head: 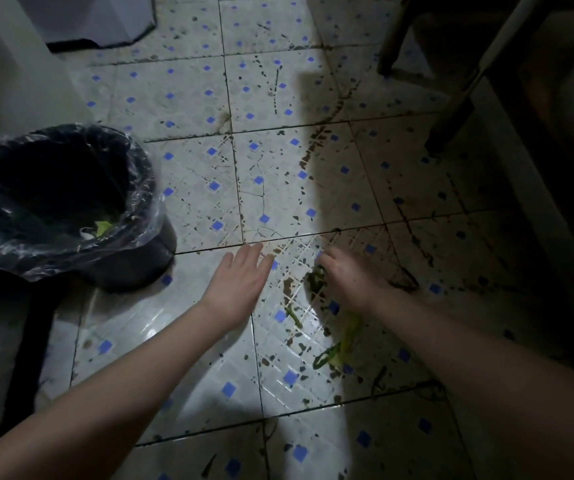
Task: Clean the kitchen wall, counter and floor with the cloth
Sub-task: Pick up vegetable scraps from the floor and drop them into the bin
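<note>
Both arms reach over the dirty white tile floor with blue squares (192,188). My left hand (240,287) keeps its fingers straight. My right hand (351,278) curls over green leaf scraps (315,281); I cannot tell its hold. A round black bin with a clear plastic bag (70,209) stands on the left.

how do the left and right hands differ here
The left hand is flat with fingers straight; the right hand has fingers curled down at a green scrap, though a grip is unclear. The left hand is over lit, cleaner tile; the right hand is over stained tile at the shadow's edge. Both are bare and reach low over the floor.
</note>
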`<state>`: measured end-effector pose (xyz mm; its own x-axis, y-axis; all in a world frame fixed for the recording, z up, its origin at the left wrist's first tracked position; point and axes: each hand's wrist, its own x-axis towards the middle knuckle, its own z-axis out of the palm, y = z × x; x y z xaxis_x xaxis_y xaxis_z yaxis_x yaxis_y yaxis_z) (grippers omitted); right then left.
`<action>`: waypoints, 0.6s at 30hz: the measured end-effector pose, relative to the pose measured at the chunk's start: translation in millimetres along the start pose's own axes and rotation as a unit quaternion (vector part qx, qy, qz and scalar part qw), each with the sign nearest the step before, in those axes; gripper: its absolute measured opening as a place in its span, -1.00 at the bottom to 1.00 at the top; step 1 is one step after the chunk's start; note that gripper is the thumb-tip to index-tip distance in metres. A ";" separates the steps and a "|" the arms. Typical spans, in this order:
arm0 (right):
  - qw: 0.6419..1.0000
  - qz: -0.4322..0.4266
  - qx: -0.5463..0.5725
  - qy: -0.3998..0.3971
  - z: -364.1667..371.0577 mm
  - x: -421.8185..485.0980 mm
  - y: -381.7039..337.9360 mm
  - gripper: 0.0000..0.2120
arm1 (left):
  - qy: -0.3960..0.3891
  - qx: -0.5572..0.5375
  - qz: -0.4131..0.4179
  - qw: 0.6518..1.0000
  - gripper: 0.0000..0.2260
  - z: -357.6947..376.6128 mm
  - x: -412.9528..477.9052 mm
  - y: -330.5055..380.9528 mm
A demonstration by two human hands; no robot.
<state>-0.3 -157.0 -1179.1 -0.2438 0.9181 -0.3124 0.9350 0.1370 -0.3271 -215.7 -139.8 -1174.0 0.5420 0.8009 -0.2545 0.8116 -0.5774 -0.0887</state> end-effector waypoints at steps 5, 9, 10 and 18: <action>1.000 0.018 -0.007 -0.018 33.3 1.2 9.3 -0.68 | -0.020 0.011 -0.005 1.000 -0.41 21.7 -0.2 3.9; 0.999 0.005 -0.041 -0.007 47.6 -3.3 16.0 -0.50 | -0.036 -0.004 -0.012 0.999 -0.40 30.3 -0.1 7.4; 0.999 0.005 -0.034 -0.007 49.1 -3.5 15.1 -0.51 | -0.040 -0.009 -0.011 0.999 -0.40 31.8 0.1 7.4; 1.000 0.008 0.001 0.012 48.3 4.4 8.7 -0.62 | -0.028 -0.051 -0.009 0.998 -0.51 42.2 2.6 8.5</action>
<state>-5.7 -169.7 -1226.3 -0.2222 0.9292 -0.2954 0.9384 0.1215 -0.3235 -216.5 -149.3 -1216.1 0.5168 0.7989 -0.3077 0.8402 -0.5423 0.0033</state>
